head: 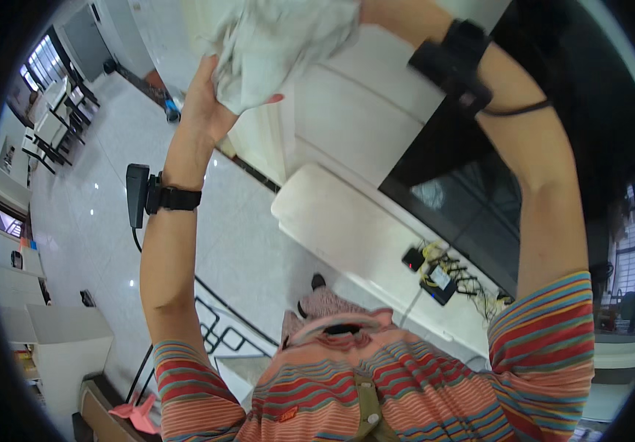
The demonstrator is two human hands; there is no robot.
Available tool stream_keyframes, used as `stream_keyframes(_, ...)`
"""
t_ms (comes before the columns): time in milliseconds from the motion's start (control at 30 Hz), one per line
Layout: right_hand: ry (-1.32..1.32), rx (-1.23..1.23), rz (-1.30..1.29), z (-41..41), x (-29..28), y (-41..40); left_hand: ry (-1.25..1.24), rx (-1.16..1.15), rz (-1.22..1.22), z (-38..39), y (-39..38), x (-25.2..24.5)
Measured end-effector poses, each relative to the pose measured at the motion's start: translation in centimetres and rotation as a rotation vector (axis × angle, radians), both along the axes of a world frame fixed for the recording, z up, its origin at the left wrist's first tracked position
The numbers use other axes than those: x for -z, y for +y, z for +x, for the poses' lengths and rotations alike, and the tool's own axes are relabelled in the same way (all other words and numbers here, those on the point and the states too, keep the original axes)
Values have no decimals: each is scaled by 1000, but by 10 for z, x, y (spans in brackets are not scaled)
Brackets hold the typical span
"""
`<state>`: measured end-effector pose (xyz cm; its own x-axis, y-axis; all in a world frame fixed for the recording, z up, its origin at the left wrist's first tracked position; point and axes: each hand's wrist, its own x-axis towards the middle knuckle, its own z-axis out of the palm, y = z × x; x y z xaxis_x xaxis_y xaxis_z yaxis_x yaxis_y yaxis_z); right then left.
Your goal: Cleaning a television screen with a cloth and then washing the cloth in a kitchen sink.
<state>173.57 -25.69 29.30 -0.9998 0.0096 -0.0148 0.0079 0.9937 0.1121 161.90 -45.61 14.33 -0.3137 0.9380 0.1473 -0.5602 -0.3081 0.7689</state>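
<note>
A crumpled pale grey-white cloth (287,47) is held up at the top of the view. My left hand (211,102) grips its lower left part, with the thumb on one side and a fingertip showing at its lower edge. My right hand (374,12) reaches into the cloth from the right. Its fingers are hidden by the cloth and the picture's top edge, so its grip does not show. Each wrist wears a black strap with a device, the left one (176,199) and the right one (458,66).
Below the hands runs a white cabinet top (339,232) with a router (438,284), a small black box (412,258) and tangled cables. Along the right stands a large glossy black screen (461,166). Left are a tiled floor (113,138), a metal railing (229,326) and a dining table (52,113) with chairs.
</note>
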Motion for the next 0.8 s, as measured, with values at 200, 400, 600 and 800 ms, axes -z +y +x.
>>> stream_keyframes(200,661,513,-1002,0,259,-36,-56,-85,-334,14,28,138)
stream_keyframes(400,199,1301,-1778,46,433,-76,227,-471,-579,27,7,290)
stream_keyframes(600,236,1164,-2647,93,524,-145,660,-224,-575,125,-25,403)
stream_keyframes(800,410,1212,-2601,136,649,-122,254,461,-640,106,-57,434)
